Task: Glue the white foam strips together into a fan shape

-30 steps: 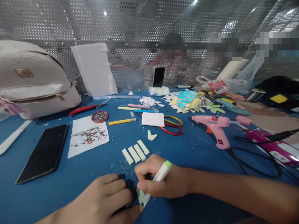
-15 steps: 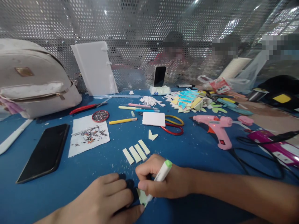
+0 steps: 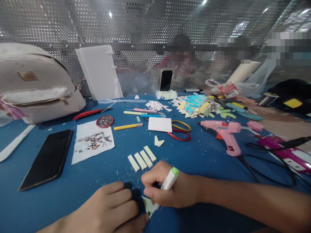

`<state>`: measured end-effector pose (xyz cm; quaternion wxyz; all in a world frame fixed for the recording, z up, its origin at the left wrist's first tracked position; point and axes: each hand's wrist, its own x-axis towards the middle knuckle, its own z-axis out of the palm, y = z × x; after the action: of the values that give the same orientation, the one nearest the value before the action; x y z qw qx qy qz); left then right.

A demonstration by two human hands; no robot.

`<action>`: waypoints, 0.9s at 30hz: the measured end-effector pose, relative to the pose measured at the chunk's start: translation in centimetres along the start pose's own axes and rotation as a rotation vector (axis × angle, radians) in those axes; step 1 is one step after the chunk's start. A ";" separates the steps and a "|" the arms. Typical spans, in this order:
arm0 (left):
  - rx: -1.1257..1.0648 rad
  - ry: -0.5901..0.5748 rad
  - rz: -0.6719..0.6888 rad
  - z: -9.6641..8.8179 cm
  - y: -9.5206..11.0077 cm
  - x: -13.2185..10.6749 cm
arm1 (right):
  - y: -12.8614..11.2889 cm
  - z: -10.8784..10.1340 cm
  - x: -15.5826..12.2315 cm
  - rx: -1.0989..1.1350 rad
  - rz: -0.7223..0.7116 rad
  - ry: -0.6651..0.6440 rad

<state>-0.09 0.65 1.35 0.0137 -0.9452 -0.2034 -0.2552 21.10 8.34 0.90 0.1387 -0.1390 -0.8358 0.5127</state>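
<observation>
My right hand (image 3: 167, 197) is closed around a white marker with a green end (image 3: 170, 179), held tilted with its lower tip at a small pale green piece (image 3: 147, 204). That piece lies on the blue table, partly hidden by my fingers. My left hand (image 3: 111, 207) is closed with its fingers curled, and the thumb tip holds down the piece's near edge. A dark mark shows beside the thumb. Just beyond my hands lie several pale strips (image 3: 140, 159) side by side, and past them a notched pale piece (image 3: 158, 141).
Scissors (image 3: 181, 135) lie partly under a white block (image 3: 159, 124). To the right are a pink glue gun (image 3: 224, 129) and dark cables. A black phone (image 3: 47, 160) and a paper with scattered bits (image 3: 93, 152) lie left. Cut scraps (image 3: 199, 105) are heaped behind.
Both hands stay almost in place, the marker still at the pale green piece. The view has shifted very slightly.
</observation>
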 end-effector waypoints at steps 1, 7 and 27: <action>-0.005 0.001 0.000 0.0 0.0 0.0 | 0.1 0.0 0.0 -0.005 -0.003 -0.002; -0.016 -0.007 -0.008 -0.1 0.1 0.2 | 0.3 0.0 0.0 0.031 -0.014 -0.001; -0.001 -0.008 -0.012 0.0 0.2 0.0 | -0.2 -0.1 0.1 0.072 0.044 -0.017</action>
<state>0.01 0.44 1.40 0.0109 -0.9449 -0.2090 -0.2517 21.06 8.35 1.10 0.1253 -0.1478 -0.8148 0.5464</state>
